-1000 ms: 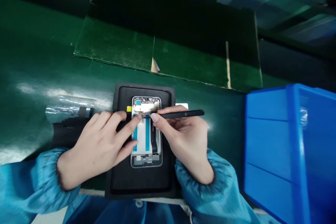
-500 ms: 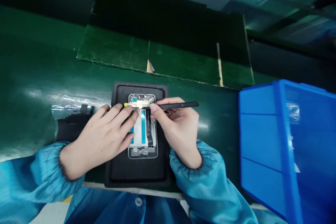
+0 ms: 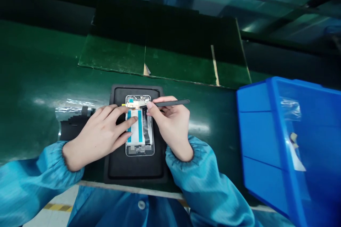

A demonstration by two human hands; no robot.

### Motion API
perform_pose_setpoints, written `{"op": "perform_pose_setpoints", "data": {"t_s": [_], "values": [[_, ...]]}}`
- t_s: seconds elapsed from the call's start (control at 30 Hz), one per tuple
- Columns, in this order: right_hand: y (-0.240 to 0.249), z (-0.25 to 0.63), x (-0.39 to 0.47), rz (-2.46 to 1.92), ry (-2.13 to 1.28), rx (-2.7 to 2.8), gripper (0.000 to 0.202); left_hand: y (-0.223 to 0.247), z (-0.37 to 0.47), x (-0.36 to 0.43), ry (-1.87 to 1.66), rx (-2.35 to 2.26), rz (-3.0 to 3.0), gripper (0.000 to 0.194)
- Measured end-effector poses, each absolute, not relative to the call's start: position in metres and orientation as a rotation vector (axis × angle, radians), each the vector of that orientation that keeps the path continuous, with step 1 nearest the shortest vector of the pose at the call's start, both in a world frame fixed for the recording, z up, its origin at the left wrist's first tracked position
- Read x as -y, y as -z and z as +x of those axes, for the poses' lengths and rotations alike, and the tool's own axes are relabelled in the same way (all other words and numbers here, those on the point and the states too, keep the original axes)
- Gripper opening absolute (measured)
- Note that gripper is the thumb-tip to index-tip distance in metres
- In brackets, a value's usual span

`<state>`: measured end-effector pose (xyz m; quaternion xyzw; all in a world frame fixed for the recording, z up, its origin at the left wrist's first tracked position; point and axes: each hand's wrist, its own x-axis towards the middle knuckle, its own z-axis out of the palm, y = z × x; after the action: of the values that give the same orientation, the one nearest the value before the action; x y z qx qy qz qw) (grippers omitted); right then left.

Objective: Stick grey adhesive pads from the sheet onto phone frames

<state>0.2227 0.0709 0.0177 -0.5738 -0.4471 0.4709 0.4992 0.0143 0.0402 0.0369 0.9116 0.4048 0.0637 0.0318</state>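
We position the opened phone on the black tray, in front of our body, with its long sides running away from us. The tray rests on the green bench, near the front edge. The phone's inner side faces up: the circuit board occupies the far end, two blue strips run along the pale middle section, and a black flex cable lies along the right side.

Our left hand is palm down with the fingers spread, gripping nothing. Its index fingertip rests over the pale section; another fingertip is at the phone's left edge, beside a yellow tab.

Our right hand holds a slim black tool in a narrow pinch between thumb and fingers. The tool's tip points left, at the near edge of the circuit board; we cannot tell whether it makes contact.

To the left of the tray, partly behind our left hand, we have a clear and black film. To the right stands a blue bin containing clear plastic. Beyond the tray lies a green panel.
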Motion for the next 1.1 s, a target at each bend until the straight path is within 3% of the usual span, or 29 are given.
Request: {"op": "perform_pose_setpoints", "data": {"t_s": [0.3, 0.67, 0.8, 0.9, 1.0, 1.1], "values": [[-0.014, 0.223, -0.072, -1.361, -1.146, 1.085, 0.02, -0.039, 0.023, -0.041, -0.14, -1.325, 2.782, 0.053], [-0.015, 0.222, -0.074, -1.367, -1.118, 1.104, 0.022, -0.03, 0.015, -0.027, -0.464, -1.29, 2.783, 0.029], [-0.014, 0.228, -0.067, -1.303, -1.098, 0.982, 0.021, -0.035, 0.006, -0.014, -0.604, -1.698, 2.474, 0.03], [-0.011, 0.242, -0.051, -1.285, -0.963, 0.899, 0.019, -0.038, -0.001, 0.0, -0.288, -1.896, 2.039, 0.044], [-0.012, 0.254, -0.028, -1.285, -0.996, 0.809, 0.02, -0.037, 0.003, 0.01, 0.036, -1.814, 1.866, 0.033], [-0.021, 0.255, -0.007, -1.263, -1.142, 0.721, 0.023, -0.042, 0.012, 0.01, 0.028, -1.882, 1.917, 0.029]]}}
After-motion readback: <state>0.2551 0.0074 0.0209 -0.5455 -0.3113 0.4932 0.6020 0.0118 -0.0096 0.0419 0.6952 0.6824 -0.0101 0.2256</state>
